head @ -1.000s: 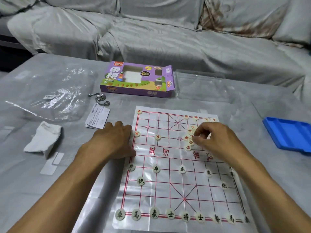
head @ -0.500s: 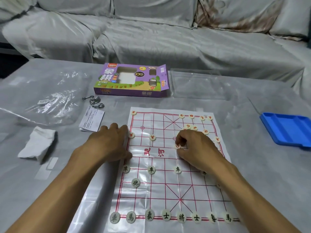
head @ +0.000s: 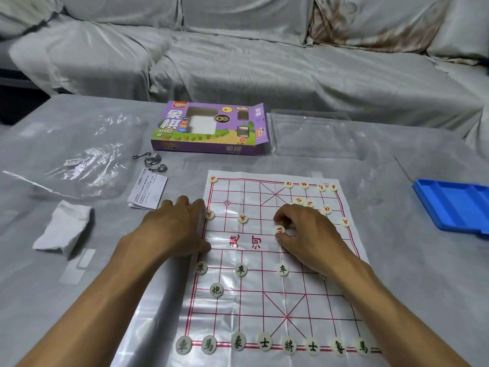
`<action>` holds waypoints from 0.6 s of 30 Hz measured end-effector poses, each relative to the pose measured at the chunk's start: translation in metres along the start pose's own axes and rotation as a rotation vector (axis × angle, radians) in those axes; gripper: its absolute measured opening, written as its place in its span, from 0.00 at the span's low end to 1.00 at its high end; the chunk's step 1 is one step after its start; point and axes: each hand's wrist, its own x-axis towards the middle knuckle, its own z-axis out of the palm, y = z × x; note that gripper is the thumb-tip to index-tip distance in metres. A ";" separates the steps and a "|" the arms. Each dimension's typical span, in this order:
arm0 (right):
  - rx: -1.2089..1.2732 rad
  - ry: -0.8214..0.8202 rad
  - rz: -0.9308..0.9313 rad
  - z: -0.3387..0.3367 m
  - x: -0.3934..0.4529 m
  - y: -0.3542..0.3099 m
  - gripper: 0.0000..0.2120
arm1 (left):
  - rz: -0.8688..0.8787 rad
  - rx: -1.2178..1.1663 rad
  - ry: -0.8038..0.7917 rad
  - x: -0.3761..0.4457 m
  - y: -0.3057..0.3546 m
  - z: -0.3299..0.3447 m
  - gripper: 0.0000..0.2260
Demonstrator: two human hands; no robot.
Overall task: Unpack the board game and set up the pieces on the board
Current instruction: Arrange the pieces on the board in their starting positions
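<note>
A thin plastic xiangqi board [head: 227, 308] with red lines lies on the table in front of me. Black-lettered round pieces line its near edge [head: 264, 344] and near rows. Red-lettered pieces sit on the far half, several loosely bunched at the far right [head: 304, 201]. My right hand [head: 307, 234] pinches a red-lettered piece [head: 279, 230] between thumb and fingers, just beyond the river line. My left hand [head: 174, 229] presses flat on the board's left edge. The purple game box [head: 209, 128] lies open beyond the board.
A blue tray [head: 455, 207] sits at the right. A clear plastic insert [head: 312, 133] lies beside the box. To the left lie a leaflet [head: 148, 192], metal ring puzzles [head: 150, 161], a crumpled clear bag [head: 87, 157] and a white tissue [head: 66, 229]. A covered sofa stands behind.
My right hand moved from the bunch of red pieces at the far right leftward to the board's middle column with a piece in it. The left hand has stayed on the board's edge.
</note>
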 end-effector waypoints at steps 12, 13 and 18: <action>-0.013 0.028 -0.009 0.004 0.002 -0.001 0.05 | 0.001 -0.009 -0.006 -0.001 0.001 -0.001 0.35; -0.013 0.026 -0.008 0.004 0.002 -0.002 0.06 | 0.003 -0.008 -0.007 -0.001 0.001 -0.001 0.35; -0.033 0.059 -0.023 0.010 0.002 -0.005 0.05 | 0.007 -0.010 0.004 -0.002 0.002 -0.001 0.34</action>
